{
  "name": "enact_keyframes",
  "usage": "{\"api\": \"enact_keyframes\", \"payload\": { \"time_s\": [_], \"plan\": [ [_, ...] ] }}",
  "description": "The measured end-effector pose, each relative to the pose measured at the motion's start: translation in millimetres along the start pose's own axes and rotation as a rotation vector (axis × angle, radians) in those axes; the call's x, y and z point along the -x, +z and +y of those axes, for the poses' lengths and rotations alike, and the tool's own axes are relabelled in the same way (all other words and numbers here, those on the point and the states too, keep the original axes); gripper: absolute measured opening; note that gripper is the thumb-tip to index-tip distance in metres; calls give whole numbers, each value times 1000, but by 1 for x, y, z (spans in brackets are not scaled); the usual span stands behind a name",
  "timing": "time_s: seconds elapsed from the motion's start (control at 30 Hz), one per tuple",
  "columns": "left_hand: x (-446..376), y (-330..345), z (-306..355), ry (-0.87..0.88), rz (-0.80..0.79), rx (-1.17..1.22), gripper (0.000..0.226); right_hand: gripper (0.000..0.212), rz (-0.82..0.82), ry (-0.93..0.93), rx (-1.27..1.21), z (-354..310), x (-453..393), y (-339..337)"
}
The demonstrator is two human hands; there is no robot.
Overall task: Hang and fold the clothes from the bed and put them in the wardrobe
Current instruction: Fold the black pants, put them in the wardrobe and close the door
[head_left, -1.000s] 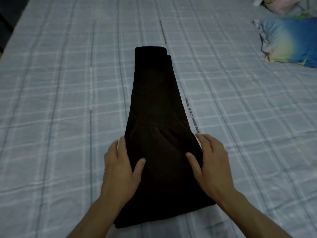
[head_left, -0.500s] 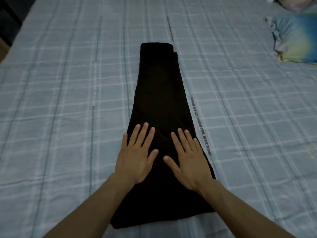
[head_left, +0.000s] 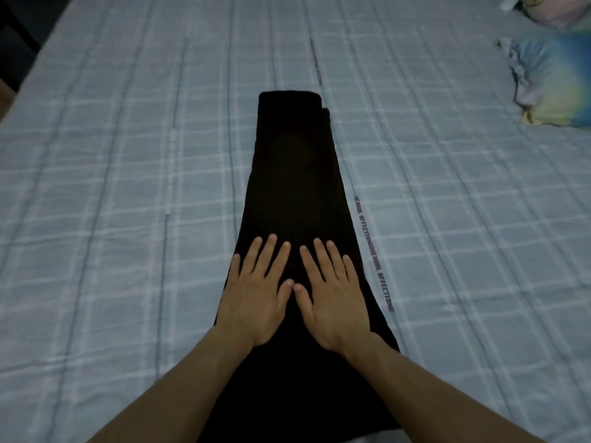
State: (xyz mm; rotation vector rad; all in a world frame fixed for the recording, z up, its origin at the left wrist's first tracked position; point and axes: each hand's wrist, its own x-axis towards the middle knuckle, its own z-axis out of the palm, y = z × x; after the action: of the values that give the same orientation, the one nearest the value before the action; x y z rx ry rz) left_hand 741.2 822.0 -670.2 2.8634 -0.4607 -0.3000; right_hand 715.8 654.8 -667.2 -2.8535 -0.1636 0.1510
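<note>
Looking down through the head view, we had both palms flat on a dark garment (head_left: 295,187), folded lengthwise into a long narrow strip that lay along the checked bed sheet (head_left: 128,155) and widened toward us. Our left hand (head_left: 254,302) and our right hand (head_left: 332,302) lay side by side near the wide end, fingers straight and spread, thumbs almost touching; neither grip was closed on anything, both only pressed the cloth. The far end looked doubled, with one layer sticking out slightly on its right side. We judged that pushing outward too hard could drag the upper layer off the lower one, since the fabric lay loose on a soft sheet that could bunch beneath it. A fold made from here might come out crooked, because the strip tapered and its edges did not run parallel. Colourful pillows (head_left: 556,81) sat well apart at the far right; no wardrobe was in view.
</note>
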Motion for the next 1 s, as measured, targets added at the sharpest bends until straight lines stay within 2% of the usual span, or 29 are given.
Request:
{"api": "enact_keyframes", "payload": {
  "time_s": [0.13,0.27,0.57,0.67,0.73,0.8,0.9,0.93,1.0],
  "plan": [
    [-6,-19,4,-20,-44,11,63,67,-43,25,-73,-4,-10,-18],
    [-35,-44,-5,-46,-51,94,62,65,-3,87,-142,5,-50,-44],
    [-153,-72,-40,-206,-11,364,72,69,-58,317,-389,43,-185,-70],
    [-202,-73,-55,-241,6,399,71,65,-3,309,-435,55,-232,-67],
    [-234,-73,-64,-243,53,405,65,66,8,302,-371,60,-257,-62],
    [-258,-75,-67,-299,101,493,72,64,28,321,-352,65,-276,-57],
    [-283,-77,-67,-423,108,657,84,57,55,398,-500,71,-295,-54],
    [-289,-78,-67,-470,101,676,80,54,57,425,-532,74,-298,-55],
    [-297,-80,-68,-554,90,749,59,48,43,459,-572,77,-302,-58]
  ]
}}
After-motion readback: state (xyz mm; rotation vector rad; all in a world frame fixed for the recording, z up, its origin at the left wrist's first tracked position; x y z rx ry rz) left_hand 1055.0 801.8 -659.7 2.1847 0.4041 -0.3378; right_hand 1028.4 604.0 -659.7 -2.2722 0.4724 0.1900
